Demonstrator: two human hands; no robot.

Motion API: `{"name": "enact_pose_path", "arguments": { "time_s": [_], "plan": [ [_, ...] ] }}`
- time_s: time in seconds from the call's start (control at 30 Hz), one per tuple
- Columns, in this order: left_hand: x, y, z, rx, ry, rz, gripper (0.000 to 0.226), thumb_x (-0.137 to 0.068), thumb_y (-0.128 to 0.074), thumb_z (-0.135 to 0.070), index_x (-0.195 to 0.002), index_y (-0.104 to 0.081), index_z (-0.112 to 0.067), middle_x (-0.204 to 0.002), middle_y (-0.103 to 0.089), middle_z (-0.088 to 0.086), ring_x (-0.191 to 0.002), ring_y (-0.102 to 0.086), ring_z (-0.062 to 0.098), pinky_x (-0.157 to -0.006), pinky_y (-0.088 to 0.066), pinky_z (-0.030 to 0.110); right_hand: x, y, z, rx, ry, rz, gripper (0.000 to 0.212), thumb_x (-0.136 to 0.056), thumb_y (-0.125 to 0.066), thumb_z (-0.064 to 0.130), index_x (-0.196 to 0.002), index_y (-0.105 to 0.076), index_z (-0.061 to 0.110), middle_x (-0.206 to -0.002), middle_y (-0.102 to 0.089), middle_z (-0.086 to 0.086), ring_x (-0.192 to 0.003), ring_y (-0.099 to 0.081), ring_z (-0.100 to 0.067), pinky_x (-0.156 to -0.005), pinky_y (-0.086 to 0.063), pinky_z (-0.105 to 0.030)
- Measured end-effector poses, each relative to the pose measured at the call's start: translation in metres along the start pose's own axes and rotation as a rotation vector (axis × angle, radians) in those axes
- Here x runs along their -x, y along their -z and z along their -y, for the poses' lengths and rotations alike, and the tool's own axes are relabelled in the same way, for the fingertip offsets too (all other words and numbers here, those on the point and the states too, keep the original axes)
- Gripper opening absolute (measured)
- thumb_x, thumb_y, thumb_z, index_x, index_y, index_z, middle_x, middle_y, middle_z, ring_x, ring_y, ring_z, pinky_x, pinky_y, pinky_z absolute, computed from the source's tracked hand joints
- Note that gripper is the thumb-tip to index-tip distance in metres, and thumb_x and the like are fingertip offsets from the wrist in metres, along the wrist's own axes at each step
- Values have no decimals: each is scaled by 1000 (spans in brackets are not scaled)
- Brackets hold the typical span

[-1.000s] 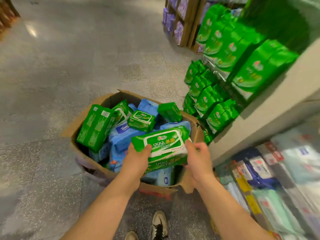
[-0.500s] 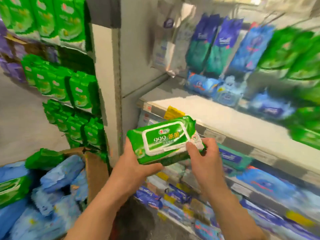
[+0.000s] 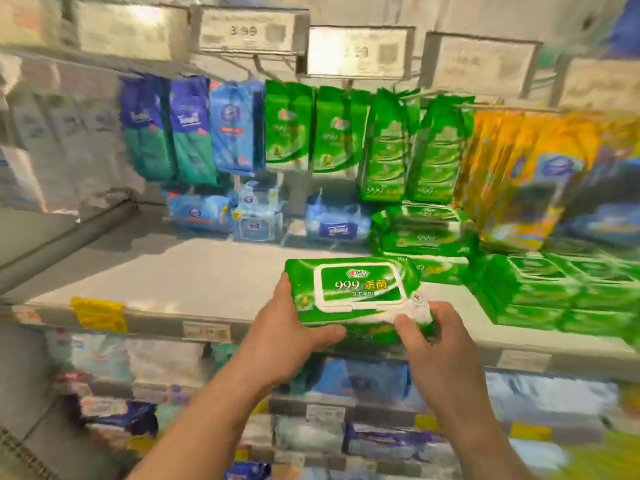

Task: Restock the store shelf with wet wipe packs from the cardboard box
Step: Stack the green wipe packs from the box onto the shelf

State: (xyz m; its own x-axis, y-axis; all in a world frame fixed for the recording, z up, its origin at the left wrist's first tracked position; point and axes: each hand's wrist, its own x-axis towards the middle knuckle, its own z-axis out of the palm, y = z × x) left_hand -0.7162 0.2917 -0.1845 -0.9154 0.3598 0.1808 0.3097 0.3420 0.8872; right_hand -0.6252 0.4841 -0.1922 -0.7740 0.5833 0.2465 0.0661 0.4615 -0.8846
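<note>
Lifted from box to shelf [image 3: 207, 271]: soft, light, slick wipe pack [image 3: 356, 292], gripped at both ends by left hand [image 3: 287, 327] and right hand [image 3: 436, 337]

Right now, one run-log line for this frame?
phase: placing | held: green wipe pack | left hand: grips left end | right hand: pinches right end | over: shelf front | released: no

We see a green wet wipe pack [image 3: 360, 299] w/ a white-bordered lid and yellow-white print. Behind it: green stacks [image 3: 561, 296], blue packs [image 3: 235, 129], orange-yellow packs [image 3: 519, 168], a pale grey shelf [image 3: 194, 271].
</note>
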Motion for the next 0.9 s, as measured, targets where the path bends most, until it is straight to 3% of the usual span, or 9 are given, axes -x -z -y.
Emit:
{"name": "enact_pose_path", "arguments": {
  "time_s": [0.17,0.3,0.37,0.47,0.57,0.67,0.77,0.9],
  "plan": [
    [-62,-73,-15,-23,25,104,78,-61,-85,-37,-125,-42,-39,-112,-66,-21,-105,-63,0,-96,-51,35,-55,42,-42,174,-37,-39,17,-95,-63,45,-102,-55,32,-92,-59,7,-88,-52,-21,-77,-39,-34],
    [-103,-115,-6,-59,84,197,87,-51,-83,-64,-126,-43,-46,-116,-67,-20,-111,-63,10,-98,-50,41,-87,55,-69,307,-83,-25,52,-86,-50,71,-118,-59,31,-77,-65,9,-83,-64,-27,-74,-54,-41],
    [-113,-128,-5,-38,135,239,79,-58,-85,-52,-126,-48,-39,-113,-69,-19,-107,-65,6,-98,-50,37,-97,57,-78,382,-79,-9,66,-75,-56,78,-121,-58,31,-87,-69,11,-91,-65,-28,-82,-56,-45],
    [-122,-143,-7,34,175,266,58,-73,-84,-17,-122,-53,-26,-107,-72,-13,-96,-67,1,-89,-52,23,-111,55,-92,514,-146,42,87,-77,-65,77,-143,-47,23,-123,-68,1,-124,-54,-35,-102,-47,-48],
    [-132,-152,-7,130,189,293,56,-76,-78,2,-125,-56,-15,-109,-74,-3,-98,-70,10,-83,-56,23,-117,51,-99,621,-164,-7,85,-86,-60,70,-151,-37,21,-139,-59,-4,-135,-44,-34,-110,-40,-47],
    [-140,-160,-7,153,219,288,59,-75,-80,0,-125,-54,-17,-110,-74,-3,-102,-70,13,-89,-56,30,-118,43,-101,752,-96,-119,79,-89,-63,62,-152,-38,22,-137,-52,-7,-125,-41,-31,-103,-38,-45],
    [-147,-167,-5,157,241,268,68,-69,-83,-6,-128,-52,-20,-112,-73,-5,-105,-69,16,-96,-54,43,-120,32,-107,765,-19,-252,72,-77,-84,48,-141,-58,28,-115,-51,-14,-103,-38,-32,-87,-42,-48],
    [-147,-169,-6,171,283,216,73,-67,-85,-9,-128,-48,-25,-110,-73,-8,-103,-69,14,-95,-54,42,-125,26,-111,706,9,-324,67,-69,-92,34,-131,-67,36,-103,-42,-12,-92,-33,-29,-79,-36,-44]
  ]
}}
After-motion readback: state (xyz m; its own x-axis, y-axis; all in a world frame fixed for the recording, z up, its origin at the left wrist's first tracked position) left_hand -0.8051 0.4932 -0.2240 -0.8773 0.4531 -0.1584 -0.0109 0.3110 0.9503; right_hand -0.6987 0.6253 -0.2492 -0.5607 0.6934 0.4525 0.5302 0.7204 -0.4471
